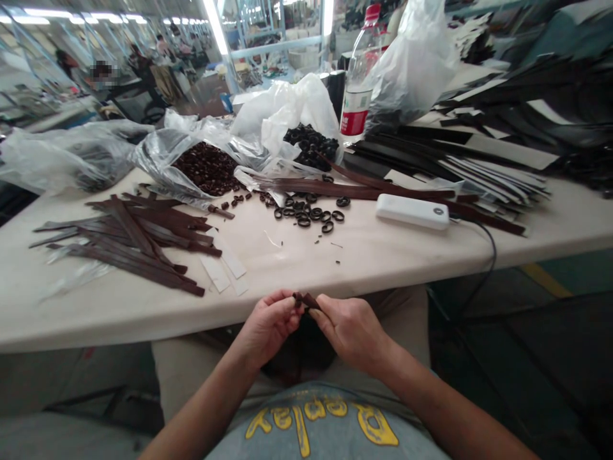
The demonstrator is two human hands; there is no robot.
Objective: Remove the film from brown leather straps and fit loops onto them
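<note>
At the table's front edge, my left hand (276, 319) pinches a small dark brown loop (297, 298) between thumb and fingers. Close beside it, my right hand (352, 329) grips a brown strap (311, 301), whose end meets the loop. The rest of that strap is hidden by my hand. Ahead of my hands, several black rings (311, 214) lie scattered on the table (268, 262). A pile of brown straps (138, 236) sits to the left, with white strips (225, 262) beside it.
Behind are a bag of small brown pieces (205, 167), a bag of black pieces (311, 145) and a red-capped bottle (355, 96). A white power bank (412, 211) with a cable lies right of the rings. Black strips (431, 156) are heaped at the right. People sit far back left.
</note>
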